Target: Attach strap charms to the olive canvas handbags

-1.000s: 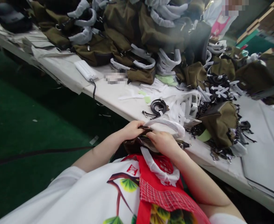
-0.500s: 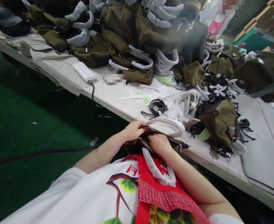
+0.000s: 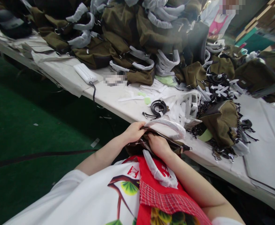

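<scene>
A brown bag (image 3: 178,145) with an unzipped top is held against my body at the table's front edge. My left hand (image 3: 135,131) grips the bag's rim at its left end, fingers closed over the edge. Inside the opening are the fingers of my right hand (image 3: 159,144); the bag hides their tips, so what they touch cannot be seen. One white-wrapped handle (image 3: 172,125) lies over the table side, and the other wrapped handle (image 3: 156,168) hangs down over my red apron. Just beyond the bag lies a coiled black strap (image 3: 158,108).
Many olive bags (image 3: 120,23) with wrapped handles are piled along the back of the white table (image 3: 114,104). A white power bank (image 3: 84,73) with a cable sits at the left. Black straps and chains surround another bag (image 3: 221,123) at the right. A person in pink (image 3: 215,26) stands behind.
My right hand has shifted very slightly left within the bag's opening. My left hand still grips the rim, and the view has moved a little.
</scene>
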A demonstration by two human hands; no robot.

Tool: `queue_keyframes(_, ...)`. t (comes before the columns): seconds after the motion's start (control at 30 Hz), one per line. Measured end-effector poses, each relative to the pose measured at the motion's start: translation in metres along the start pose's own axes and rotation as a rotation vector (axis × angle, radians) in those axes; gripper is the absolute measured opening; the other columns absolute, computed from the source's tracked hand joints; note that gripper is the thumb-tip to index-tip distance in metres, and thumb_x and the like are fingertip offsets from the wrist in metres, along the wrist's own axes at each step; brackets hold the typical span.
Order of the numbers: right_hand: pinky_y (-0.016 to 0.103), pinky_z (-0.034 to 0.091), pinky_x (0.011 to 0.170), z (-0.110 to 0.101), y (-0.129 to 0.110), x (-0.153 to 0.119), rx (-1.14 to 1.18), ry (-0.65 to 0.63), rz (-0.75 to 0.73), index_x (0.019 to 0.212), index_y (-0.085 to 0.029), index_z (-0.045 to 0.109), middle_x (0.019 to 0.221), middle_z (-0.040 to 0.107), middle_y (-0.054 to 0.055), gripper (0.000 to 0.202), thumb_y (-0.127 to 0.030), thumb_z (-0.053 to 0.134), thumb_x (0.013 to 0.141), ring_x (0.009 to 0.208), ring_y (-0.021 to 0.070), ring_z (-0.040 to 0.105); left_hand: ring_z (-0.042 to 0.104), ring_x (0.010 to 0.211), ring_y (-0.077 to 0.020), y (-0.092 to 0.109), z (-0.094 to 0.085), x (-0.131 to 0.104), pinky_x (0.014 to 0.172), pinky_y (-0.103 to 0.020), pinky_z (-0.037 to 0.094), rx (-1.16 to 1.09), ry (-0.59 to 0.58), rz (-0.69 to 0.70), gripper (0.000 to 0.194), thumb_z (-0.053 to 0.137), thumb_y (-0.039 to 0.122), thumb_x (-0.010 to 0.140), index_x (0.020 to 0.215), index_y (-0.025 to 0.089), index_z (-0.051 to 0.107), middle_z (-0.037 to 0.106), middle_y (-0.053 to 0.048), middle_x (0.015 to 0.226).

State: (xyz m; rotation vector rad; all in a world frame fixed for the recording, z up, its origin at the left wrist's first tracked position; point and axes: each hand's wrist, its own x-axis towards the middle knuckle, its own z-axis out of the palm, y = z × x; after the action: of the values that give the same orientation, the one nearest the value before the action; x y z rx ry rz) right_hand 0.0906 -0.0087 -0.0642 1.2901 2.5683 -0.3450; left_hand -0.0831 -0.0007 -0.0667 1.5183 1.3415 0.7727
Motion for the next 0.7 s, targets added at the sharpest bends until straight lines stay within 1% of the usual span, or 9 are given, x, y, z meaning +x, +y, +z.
queue_keyframes(0.07,0.031,0.052,0.07,-0.001,0.0,0.0,-0.011,-0.005,0.039,0.12,-0.014,0.057,0.096,0.073,0.013,0.034,-0.025,0.03,0.103,0.081,0.0233,0.071,0.068,0.092,-0.0217,-0.001,0.0,0.001,0.085,-0.029,0.053,0.028,0.021,-0.002,0.023,0.055,0.027,0.083,0.097,0.02,0.073,0.076,-0.001,0.096)
queue_keyframes(0.13,0.031,0.052,0.069,-0.002,-0.001,0.0,-0.033,-0.01,0.057,0.122,-0.014,0.056,0.092,0.073,0.012,0.034,-0.026,0.031,0.102,0.08,0.024,0.072,0.068,0.093,-0.0219,-0.001,0.0,0.001,0.085,-0.029,0.053,0.04,0.03,-0.014,0.024,0.056,0.026,0.082,0.099,0.02,0.073,0.076,-0.001,0.096)
queue_keyframes(0.27,0.03,0.051,0.074,-0.007,-0.003,-0.001,-0.069,-0.034,0.02,0.12,-0.018,0.061,0.101,0.072,0.013,0.032,-0.02,0.037,0.1,0.087,0.0231,0.071,0.069,0.092,-0.022,-0.003,0.001,0.002,0.083,-0.028,0.054,0.051,0.033,-0.032,0.024,0.057,0.026,0.082,0.099,0.02,0.073,0.076,-0.001,0.093)
queue_keyframes(0.33,0.03,0.051,0.076,-0.009,-0.003,-0.001,-0.069,-0.036,0.024,0.118,-0.018,0.063,0.104,0.072,0.013,0.032,-0.021,0.037,0.1,0.088,0.0231,0.07,0.069,0.092,-0.0219,-0.004,0.001,0.002,0.084,-0.028,0.053,0.052,0.034,-0.024,0.025,0.057,0.027,0.083,0.101,0.021,0.073,0.076,-0.001,0.095)
queue_keyframes(0.43,0.032,0.051,0.079,-0.01,0.0,-0.004,-0.05,0.031,0.059,0.115,-0.018,0.065,0.106,0.072,0.012,0.031,-0.025,0.039,0.1,0.091,0.0241,0.07,0.069,0.094,-0.0216,-0.004,0.0,0.003,0.086,-0.029,0.053,0.053,0.022,-0.015,0.029,0.055,0.025,0.084,0.106,0.021,0.072,0.076,-0.001,0.098)
queue_keyframes(0.53,0.031,0.05,0.084,-0.009,0.005,-0.01,0.011,0.086,0.099,0.108,-0.019,0.07,0.107,0.073,0.011,0.03,-0.026,0.042,0.099,0.095,0.0234,0.069,0.069,0.094,-0.0215,-0.002,-0.001,0.003,0.086,-0.029,0.052,0.075,0.01,-0.019,0.028,0.054,0.025,0.084,0.104,0.02,0.072,0.076,-0.002,0.098)
queue_keyframes(0.63,0.032,0.049,0.086,-0.004,0.013,-0.018,0.093,0.075,0.192,0.103,-0.019,0.072,0.104,0.074,0.011,0.03,-0.026,0.043,0.098,0.095,0.024,0.069,0.069,0.096,-0.0219,0.001,-0.002,0.003,0.087,-0.029,0.051,0.062,0.004,-0.008,0.027,0.054,0.024,0.083,0.102,0.019,0.072,0.076,-0.002,0.1)
queue_keyframes(0.7,0.036,0.049,0.086,0.0,0.019,-0.022,0.182,0.056,0.319,0.102,-0.014,0.072,0.102,0.073,0.016,0.032,-0.026,0.042,0.097,0.096,0.0274,0.069,0.069,0.098,-0.0223,0.003,-0.002,0.003,0.088,-0.03,0.051,0.026,-0.012,-0.007,0.028,0.054,0.023,0.082,0.103,0.019,0.072,0.076,-0.002,0.101)
